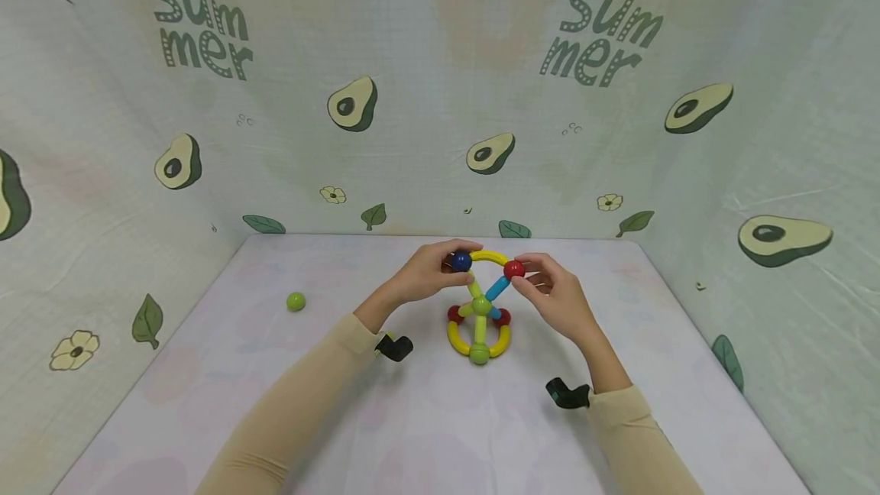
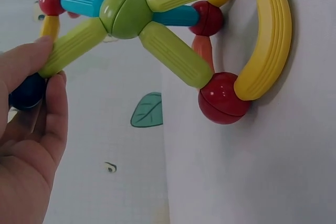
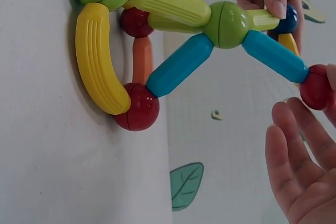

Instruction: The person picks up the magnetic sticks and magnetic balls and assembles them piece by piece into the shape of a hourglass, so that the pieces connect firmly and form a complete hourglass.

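Observation:
A built figure of magnetic balls and rods stands on the table, joined at a middle green ball [image 1: 481, 305]. My left hand [image 1: 429, 275] pinches the dark blue ball [image 1: 461, 261] at its upper left, beside a lime rod [image 2: 73, 46]. At the upper right, my right hand [image 1: 558, 302] grips the red ball [image 1: 513, 270] between thumb and fingers, its other fingers loosely bent. A curved yellow rod [image 1: 490, 256] bridges these two balls. The base holds a front green ball [image 1: 479, 355], two red balls, curved yellow rods [image 2: 270, 43] and an orange rod [image 3: 142, 59].
A loose green ball [image 1: 296, 301] lies on the table to the left. Behind the table [image 1: 412, 434] hangs a cloth printed with avocados and leaves, which also runs down both sides. A black wrist camera sits on each forearm.

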`<control>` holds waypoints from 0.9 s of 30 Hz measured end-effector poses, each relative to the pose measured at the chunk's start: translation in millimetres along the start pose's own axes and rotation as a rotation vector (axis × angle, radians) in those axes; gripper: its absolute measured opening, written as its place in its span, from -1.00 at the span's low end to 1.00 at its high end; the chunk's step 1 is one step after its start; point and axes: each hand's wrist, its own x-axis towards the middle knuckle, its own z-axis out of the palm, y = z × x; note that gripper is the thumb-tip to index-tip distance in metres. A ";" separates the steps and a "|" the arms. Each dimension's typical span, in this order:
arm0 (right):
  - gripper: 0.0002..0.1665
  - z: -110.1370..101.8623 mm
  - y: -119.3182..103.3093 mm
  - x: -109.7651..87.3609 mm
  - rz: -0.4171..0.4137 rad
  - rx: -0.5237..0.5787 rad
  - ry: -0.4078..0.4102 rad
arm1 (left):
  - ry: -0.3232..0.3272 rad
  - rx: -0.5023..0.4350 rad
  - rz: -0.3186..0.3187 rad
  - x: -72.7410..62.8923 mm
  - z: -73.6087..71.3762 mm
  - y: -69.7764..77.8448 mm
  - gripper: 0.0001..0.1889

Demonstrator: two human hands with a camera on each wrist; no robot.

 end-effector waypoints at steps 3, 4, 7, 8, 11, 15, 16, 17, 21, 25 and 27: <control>-0.54 -0.4 0.2 0.0 -0.002 0.013 -0.003 | 0.014 0.000 -0.014 1.0 2.2 -1.1 -0.41; -0.54 -0.6 0.0 -0.1 -0.001 0.018 -0.005 | 0.018 0.000 -0.017 1.4 3.0 -1.3 -0.41; -0.54 -0.9 0.6 -0.2 0.003 0.030 -0.017 | 0.026 0.007 -0.024 2.7 4.9 -1.2 -0.42; -0.53 -1.0 0.5 -0.3 0.003 0.032 -0.022 | 0.030 0.013 -0.026 3.1 5.5 -1.2 -0.42; -0.50 -1.7 0.8 0.2 0.002 0.032 -0.046 | 0.041 0.030 -0.027 4.2 6.7 -1.3 -0.43; -0.49 -2.8 1.2 0.3 0.005 0.032 -0.081 | 0.049 0.039 -0.023 6.3 8.0 -1.3 -0.43; -0.49 -3.0 1.5 0.3 0.007 0.034 -0.090 | 0.049 0.040 -0.021 6.7 8.3 -1.6 -0.43; -0.49 -3.1 1.9 0.2 0.009 0.037 -0.097 | 0.050 0.040 -0.021 7.1 8.5 -1.8 -0.43; -0.48 -4.0 2.5 -0.4 0.013 0.057 -0.118 | 0.051 0.038 -0.021 8.1 9.4 -2.4 -0.44; -0.48 -4.6 2.2 -0.8 0.015 0.107 -0.145 | 0.051 0.036 -0.022 8.3 10.1 -1.8 -0.44; -0.48 -4.5 2.5 -0.3 0.013 0.130 -0.160 | 0.052 0.036 -0.021 8.5 10.4 -1.0 -0.45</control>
